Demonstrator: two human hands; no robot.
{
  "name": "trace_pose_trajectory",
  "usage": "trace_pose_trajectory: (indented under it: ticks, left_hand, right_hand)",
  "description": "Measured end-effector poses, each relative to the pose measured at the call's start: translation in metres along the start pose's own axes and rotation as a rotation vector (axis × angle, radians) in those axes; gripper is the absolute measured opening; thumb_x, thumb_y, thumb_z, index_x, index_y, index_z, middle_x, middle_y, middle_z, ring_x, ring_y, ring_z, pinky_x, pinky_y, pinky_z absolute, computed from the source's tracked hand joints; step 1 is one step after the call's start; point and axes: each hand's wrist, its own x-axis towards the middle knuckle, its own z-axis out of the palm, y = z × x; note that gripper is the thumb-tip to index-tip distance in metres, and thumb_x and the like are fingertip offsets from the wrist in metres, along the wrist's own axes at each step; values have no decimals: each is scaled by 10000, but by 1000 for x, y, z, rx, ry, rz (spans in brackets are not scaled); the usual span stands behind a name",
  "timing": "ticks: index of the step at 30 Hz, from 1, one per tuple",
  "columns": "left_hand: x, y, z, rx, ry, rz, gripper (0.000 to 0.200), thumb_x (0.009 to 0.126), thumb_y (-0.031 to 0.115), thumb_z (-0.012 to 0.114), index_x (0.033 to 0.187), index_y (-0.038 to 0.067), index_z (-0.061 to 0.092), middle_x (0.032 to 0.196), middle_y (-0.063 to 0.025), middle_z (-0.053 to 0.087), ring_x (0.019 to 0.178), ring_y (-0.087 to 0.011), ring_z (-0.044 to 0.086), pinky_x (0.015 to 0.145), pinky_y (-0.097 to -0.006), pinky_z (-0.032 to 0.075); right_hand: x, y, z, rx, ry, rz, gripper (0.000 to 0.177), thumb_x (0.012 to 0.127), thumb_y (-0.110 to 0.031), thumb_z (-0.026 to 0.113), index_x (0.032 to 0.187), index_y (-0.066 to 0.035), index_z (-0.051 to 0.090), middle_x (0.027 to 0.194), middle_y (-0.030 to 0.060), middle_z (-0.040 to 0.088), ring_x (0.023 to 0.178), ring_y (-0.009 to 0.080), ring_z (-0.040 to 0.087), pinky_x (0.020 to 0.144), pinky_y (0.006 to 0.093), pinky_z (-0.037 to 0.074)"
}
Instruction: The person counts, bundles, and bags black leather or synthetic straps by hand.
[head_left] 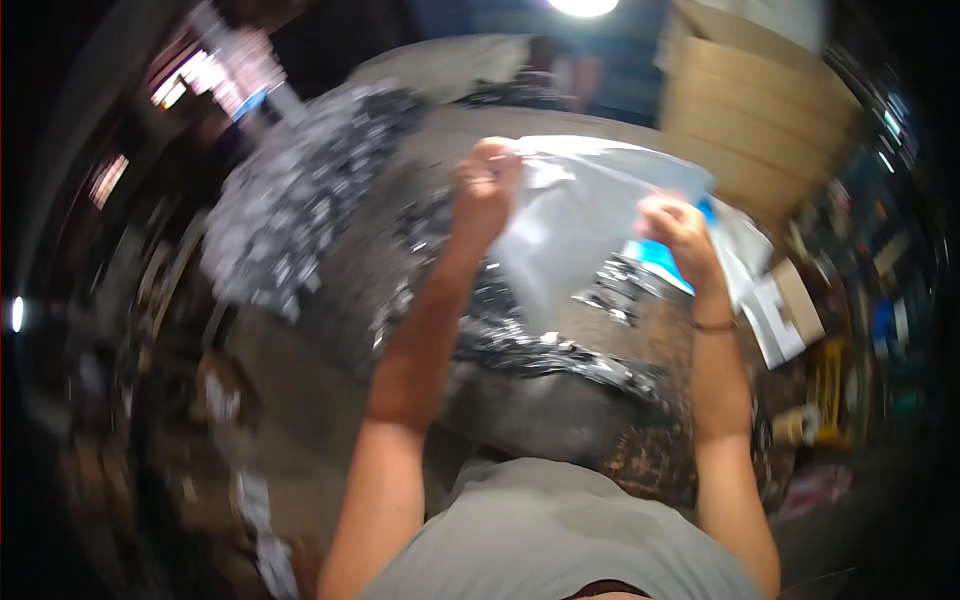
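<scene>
A clear plastic bag (560, 220) is stretched between my two hands above the worktable. My left hand (487, 180) is closed on its upper left corner. My right hand (672, 222), blurred by motion, is closed at the bag's right side. Small shiny metallic pieces (520, 345) lie in a curved row on the table below the bag, and a smaller cluster (622, 288) of them is under my right hand. Beside that cluster, a blue and white sheet (660, 262) is partly covered by my right hand and wrist.
A large heap of shiny wrapped pieces (300, 190) covers the table's left side. At the back right stands a big cardboard box (755, 120), with an open white carton (785, 315) nearer. A pale sack (440, 65) lies at the back edge.
</scene>
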Motion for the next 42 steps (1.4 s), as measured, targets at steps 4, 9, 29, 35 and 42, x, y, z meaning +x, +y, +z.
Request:
trace_pose_trajectory:
  ticks: [4, 9, 29, 35, 42]
  left_hand:
    - [-8, -9, -62, -40, 22, -71, 127, 849, 137, 607, 788, 29, 579, 606, -3, 560, 577, -70, 471, 535, -270, 414]
    - [-11, -26, -148, 2, 95, -99, 166, 873, 171, 600, 792, 29, 577, 626, 0, 554, 586, -59, 473, 528, -263, 401]
    - [-36, -82, -266, -472, 44, -35, 165, 815, 159, 671, 806, 65, 536, 765, -5, 547, 706, -102, 513, 598, -277, 432]
    - [-41, -89, -271, -1344, -34, -199, 265, 830, 257, 692, 946, 115, 500, 770, 14, 489, 664, -75, 464, 574, -263, 431]
    - [-35, -166, -287, 191, 172, 16, 138, 865, 178, 571, 923, 52, 572, 851, -94, 599, 745, -223, 600, 654, -352, 482]
  right_hand:
    - [20, 17, 55, 117, -9, -139, 302, 931, -389, 532, 787, -127, 489, 654, -40, 445, 575, 64, 412, 558, 236, 400]
    - [38, 7, 139, 101, 55, -14, 264, 958, -290, 511, 795, -83, 521, 665, -30, 467, 606, 73, 451, 600, 242, 421]
    - [90, 19, 399, 94, -82, 169, 140, 922, -137, 545, 1021, -38, 556, 926, 29, 588, 816, 103, 574, 680, 228, 476]
    - [100, 62, 328, 205, -9, 215, 399, 968, -283, 422, 1232, 10, 484, 1066, 114, 596, 980, 198, 581, 822, 364, 494]
    - [64, -29, 286, -557, 190, -127, 110, 840, -119, 627, 874, -60, 541, 699, -5, 537, 601, 78, 477, 525, 222, 388]
